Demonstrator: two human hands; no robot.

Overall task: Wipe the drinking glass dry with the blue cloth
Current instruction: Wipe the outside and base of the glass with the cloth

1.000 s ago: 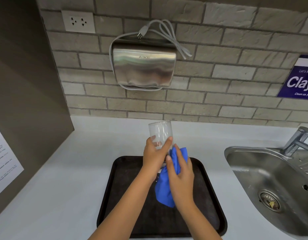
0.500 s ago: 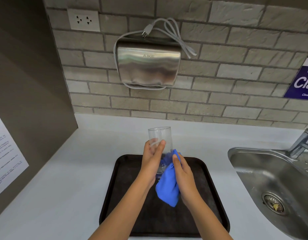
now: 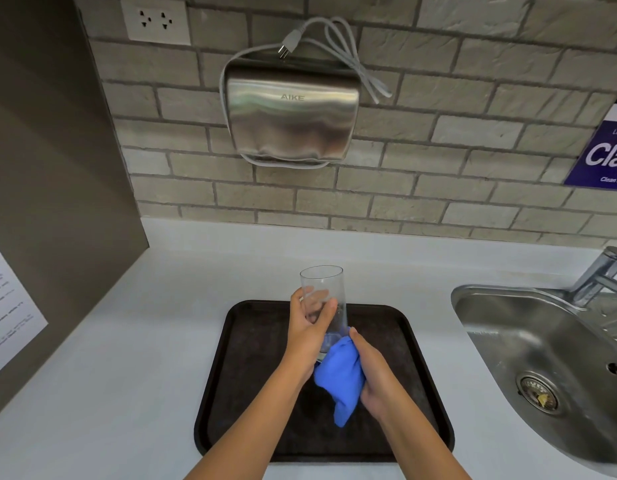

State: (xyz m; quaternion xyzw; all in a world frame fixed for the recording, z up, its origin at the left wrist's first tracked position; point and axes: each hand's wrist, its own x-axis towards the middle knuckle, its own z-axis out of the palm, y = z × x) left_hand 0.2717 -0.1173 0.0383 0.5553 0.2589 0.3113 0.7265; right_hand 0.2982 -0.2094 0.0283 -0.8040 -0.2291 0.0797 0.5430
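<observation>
Fingers [image 3: 326, 308] of the left hand [image 3: 308, 336] wrap closed around the drinking glass [image 3: 322, 299], held upright above the tray [image 3: 251, 375], mouth up. Just right, the right hand [image 3: 372, 374] clenches the blue cloth [image 3: 340, 377] against the glass's base, so wiping likely runs upward along its long axis.
</observation>
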